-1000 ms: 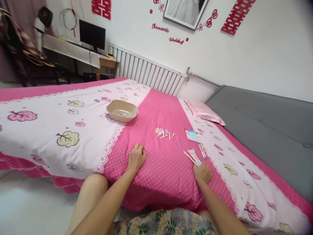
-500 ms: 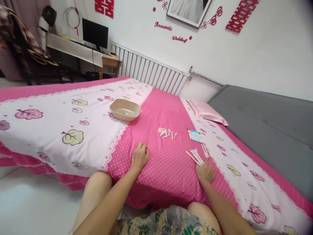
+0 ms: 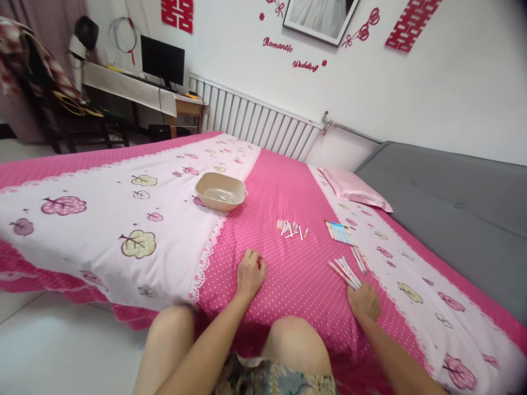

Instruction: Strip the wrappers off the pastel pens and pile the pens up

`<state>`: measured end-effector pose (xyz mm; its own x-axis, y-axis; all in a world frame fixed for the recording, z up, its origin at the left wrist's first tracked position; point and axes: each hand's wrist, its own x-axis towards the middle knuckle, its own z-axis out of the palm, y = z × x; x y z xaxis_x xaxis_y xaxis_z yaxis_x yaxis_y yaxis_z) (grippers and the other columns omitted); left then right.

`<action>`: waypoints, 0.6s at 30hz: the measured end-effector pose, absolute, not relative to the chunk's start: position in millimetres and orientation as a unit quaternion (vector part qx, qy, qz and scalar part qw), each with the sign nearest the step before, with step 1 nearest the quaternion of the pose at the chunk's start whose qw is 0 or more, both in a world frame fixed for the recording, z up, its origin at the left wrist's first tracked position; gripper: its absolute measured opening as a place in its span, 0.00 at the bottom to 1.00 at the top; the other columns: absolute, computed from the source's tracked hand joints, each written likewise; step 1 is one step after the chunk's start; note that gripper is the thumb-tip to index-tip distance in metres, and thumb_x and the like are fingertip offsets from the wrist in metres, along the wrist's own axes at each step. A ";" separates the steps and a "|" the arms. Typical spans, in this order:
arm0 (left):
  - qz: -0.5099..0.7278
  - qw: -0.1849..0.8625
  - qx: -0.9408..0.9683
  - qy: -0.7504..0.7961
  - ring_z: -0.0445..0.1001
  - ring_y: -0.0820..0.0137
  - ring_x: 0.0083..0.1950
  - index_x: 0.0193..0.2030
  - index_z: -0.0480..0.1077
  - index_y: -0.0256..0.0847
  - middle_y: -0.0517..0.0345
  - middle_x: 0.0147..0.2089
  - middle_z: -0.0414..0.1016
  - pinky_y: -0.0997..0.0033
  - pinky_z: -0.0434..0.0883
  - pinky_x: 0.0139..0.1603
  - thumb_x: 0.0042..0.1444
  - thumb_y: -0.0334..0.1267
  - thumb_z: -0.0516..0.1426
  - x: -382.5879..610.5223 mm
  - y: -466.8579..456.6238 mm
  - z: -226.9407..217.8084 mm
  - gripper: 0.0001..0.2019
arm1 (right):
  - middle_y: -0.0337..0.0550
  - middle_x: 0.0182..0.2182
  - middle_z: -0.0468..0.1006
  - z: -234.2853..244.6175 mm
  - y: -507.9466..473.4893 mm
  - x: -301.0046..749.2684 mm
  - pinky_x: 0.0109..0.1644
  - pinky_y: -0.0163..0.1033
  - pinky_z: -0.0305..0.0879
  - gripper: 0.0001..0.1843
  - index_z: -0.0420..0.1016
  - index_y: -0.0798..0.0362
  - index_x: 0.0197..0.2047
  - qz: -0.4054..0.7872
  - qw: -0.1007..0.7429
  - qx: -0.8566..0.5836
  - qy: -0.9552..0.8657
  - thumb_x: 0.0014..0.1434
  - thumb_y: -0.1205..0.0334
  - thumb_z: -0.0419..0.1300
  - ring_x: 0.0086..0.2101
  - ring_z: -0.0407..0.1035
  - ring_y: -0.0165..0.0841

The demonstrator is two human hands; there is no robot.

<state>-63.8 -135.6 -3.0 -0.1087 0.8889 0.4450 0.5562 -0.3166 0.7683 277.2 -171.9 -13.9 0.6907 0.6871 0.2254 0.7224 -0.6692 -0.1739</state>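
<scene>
My left hand (image 3: 250, 273) rests on the pink dotted bedspread (image 3: 288, 186) with its fingers curled under, nothing showing in it. My right hand (image 3: 364, 302) lies on the spread with its fingers curled around the near ends of a bundle of thin pink-and-white sticks (image 3: 345, 271). A second, smaller group of sticks (image 3: 359, 258) lies just right of the bundle. Farther off lie a pile of small caps and short pieces (image 3: 291, 227) and a neat row of blue-tipped sticks (image 3: 340, 231). A beige plastic basin (image 3: 220, 191) stands beyond my left hand.
My bare knees (image 3: 294, 343) press against the bed's near edge. A pink pillow (image 3: 354, 189) lies by the grey sofa (image 3: 453, 214) on the right. A white radiator (image 3: 255, 123) runs behind the bed. A desk with a monitor (image 3: 162, 54) and a cluttered chair (image 3: 61, 104) stand at far left.
The view has shifted, so everything sits slightly right and lower. My knees have come up closer to the bed edge. Both hands stay in the same places on the spread.
</scene>
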 end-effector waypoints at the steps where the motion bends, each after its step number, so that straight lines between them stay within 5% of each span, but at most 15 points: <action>1: 0.502 0.188 0.636 0.555 0.64 0.72 0.31 0.30 0.66 0.39 0.57 0.32 0.65 0.71 0.62 0.33 0.49 0.28 0.49 -66.2 -133.5 -2.9 0.06 | 0.60 0.38 0.72 -14.1 -172.1 277.0 0.35 0.47 0.63 0.26 0.67 0.62 0.48 -0.075 0.125 -0.910 -0.388 0.55 0.51 0.46 0.38 0.67 0.47; 10: 0.571 0.358 0.536 0.508 0.69 0.73 0.31 0.32 0.68 0.36 0.57 0.30 0.71 0.73 0.67 0.34 0.46 0.31 0.51 -92.4 -109.2 -12.7 0.07 | 0.58 0.38 0.72 -10.1 -172.9 272.5 0.36 0.46 0.63 0.26 0.69 0.60 0.48 -0.079 0.113 -0.912 -0.385 0.56 0.50 0.44 0.39 0.67 0.46; 18: 0.601 0.388 0.487 0.501 0.69 0.71 0.32 0.31 0.70 0.37 0.59 0.30 0.71 0.72 0.66 0.35 0.43 0.34 0.54 -89.2 -109.3 -14.1 0.07 | 0.55 0.42 0.71 -12.9 -172.3 279.9 0.38 0.46 0.61 0.28 0.62 0.57 0.57 -0.082 0.118 -0.899 -0.413 0.58 0.52 0.42 0.40 0.65 0.46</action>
<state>-89.2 -109.3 -14.1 -0.2239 0.9546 0.1966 0.0217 -0.1968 0.9802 279.9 -172.3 -12.9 0.6454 0.7231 0.2460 0.7622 -0.6310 -0.1446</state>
